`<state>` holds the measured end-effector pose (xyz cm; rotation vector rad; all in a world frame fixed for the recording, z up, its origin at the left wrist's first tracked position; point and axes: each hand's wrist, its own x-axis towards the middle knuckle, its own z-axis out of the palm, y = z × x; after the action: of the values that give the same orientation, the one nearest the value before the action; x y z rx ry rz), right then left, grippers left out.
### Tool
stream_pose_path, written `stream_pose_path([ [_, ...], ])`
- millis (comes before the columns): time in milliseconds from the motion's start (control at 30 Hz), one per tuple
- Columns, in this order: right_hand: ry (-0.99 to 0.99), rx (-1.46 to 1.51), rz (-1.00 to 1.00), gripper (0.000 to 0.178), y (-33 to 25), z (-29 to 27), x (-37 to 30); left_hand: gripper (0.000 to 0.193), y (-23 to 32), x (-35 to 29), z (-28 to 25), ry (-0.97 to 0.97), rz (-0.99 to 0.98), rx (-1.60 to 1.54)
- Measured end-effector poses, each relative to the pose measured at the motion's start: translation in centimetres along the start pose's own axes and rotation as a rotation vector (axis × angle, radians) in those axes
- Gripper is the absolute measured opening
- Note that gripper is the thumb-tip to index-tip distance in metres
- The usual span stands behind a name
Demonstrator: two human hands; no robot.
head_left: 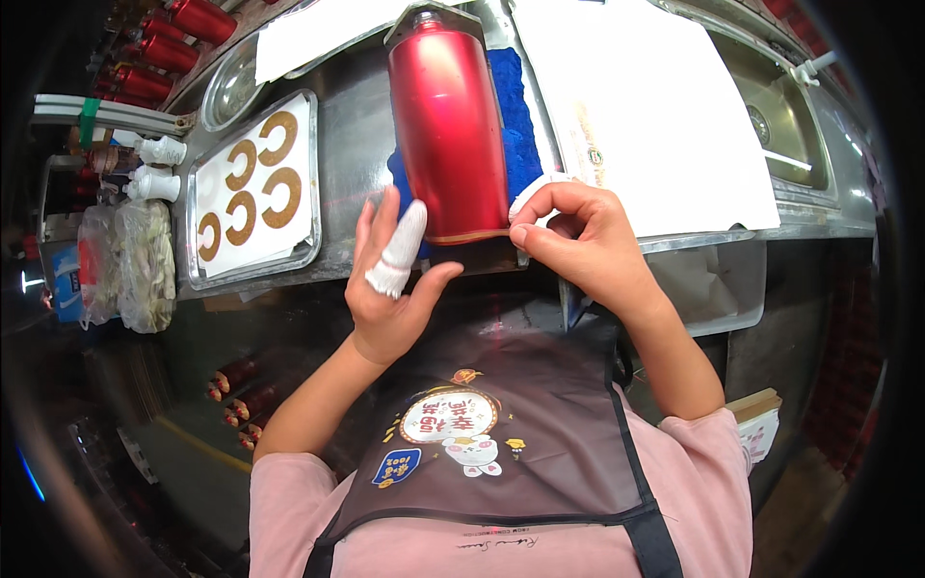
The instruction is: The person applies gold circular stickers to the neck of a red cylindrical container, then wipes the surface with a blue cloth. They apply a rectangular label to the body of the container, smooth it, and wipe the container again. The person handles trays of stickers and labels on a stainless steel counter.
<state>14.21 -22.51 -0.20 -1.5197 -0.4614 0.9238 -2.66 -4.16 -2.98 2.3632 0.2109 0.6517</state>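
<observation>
A large glossy red bottle (448, 125) lies on a blue cloth (520, 106), its neck pointing away from me and its base toward me. Along the base edge runs a thin gold-brown strip (467, 237). My right hand (578, 236) is closed at the base's right corner, thumb and forefinger pinching the strip's end. A white cover sits on one of its fingers, partly hidden. My left hand (395, 289) is open just left of the base, fingers stretched and apart, a white finger cot (400, 252) on its index finger.
Left of the bottle, a metal tray (313, 217) carries a white sheet with several gold-brown C-shaped pieces (279, 197). White board (665, 116) covers the right side, beside a metal sink (805, 144). Bagged items (145, 260) and more red bottles (164, 48) stand at far left.
</observation>
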Motion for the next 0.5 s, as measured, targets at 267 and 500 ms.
stream_pose_path([
  [267,-0.008,0.061,0.007,0.007,0.3,-0.7,0.0,0.051,-0.3,-0.6,-0.2,-0.071,0.212,0.203],
  [500,-0.004,0.043,0.022,0.006,0.7,-0.5,0.3,0.049,1.6,2.0,0.0,-0.055,0.318,0.319],
])
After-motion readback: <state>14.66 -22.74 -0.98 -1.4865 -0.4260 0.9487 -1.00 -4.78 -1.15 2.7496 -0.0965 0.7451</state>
